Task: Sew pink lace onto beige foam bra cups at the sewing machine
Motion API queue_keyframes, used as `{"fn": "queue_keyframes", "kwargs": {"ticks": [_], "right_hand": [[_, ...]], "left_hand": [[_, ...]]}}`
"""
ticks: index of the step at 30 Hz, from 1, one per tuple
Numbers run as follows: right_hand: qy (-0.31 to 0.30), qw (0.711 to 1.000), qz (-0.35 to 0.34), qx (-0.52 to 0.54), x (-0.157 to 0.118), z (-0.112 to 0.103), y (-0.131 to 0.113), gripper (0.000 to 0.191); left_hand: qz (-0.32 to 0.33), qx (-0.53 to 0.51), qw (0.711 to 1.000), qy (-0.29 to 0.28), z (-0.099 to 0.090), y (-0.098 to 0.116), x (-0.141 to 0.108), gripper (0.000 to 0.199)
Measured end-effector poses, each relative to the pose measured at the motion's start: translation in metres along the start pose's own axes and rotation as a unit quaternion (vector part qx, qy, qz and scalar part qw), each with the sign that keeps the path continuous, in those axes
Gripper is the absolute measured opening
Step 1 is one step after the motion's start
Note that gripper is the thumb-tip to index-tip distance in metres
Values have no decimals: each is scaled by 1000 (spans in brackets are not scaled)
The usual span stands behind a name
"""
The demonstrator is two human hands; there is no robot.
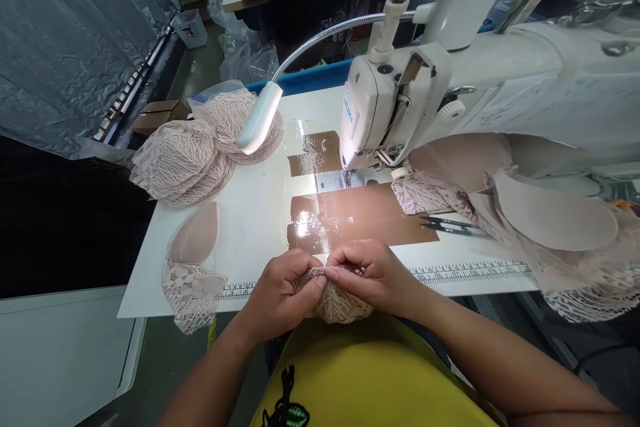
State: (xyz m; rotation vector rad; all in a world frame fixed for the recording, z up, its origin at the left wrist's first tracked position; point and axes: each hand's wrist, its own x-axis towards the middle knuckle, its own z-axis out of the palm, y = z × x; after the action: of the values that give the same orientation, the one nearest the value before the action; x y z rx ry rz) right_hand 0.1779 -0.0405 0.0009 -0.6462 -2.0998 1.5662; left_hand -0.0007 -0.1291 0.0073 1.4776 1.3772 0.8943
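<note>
At lower center, the lace piece (pixel 344 305) is hanging over the table's front edge, the left hand (pixel 286 285) and right hand (pixel 373 275) pinching its upper rim, apparently keeping it taut. Above, the sewing machine (pixel 373 110) is standing, its lamp (pixel 261 117) presumably angled for lighting.

Top (pixel 370 373): yellow-green, at my bottom centre
Motif (pixel 291 407): black strands, green-patterned leaf shape, on the top's left
Lower garment (pixel 434 341): I see dark blue edges
Left hand (pixel 287 290): bare
Right hand (pixel 377 277): bare
</note>
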Motion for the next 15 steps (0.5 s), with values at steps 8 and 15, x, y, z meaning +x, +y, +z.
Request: {"fn": "queue_keyframes", "kwargs": {"ticks": [8, 15], "right_hand": [[-16, 993, 55, 101, -7, -7, -3, 21], [-1, 978, 96, 184, -1, -10, 5, 24]], "left_hand": [[-27, -199, 978, -60, 1, -4, 4, 17], [-91, -324, 941, 29, 24, -8, 17, 26]]}}
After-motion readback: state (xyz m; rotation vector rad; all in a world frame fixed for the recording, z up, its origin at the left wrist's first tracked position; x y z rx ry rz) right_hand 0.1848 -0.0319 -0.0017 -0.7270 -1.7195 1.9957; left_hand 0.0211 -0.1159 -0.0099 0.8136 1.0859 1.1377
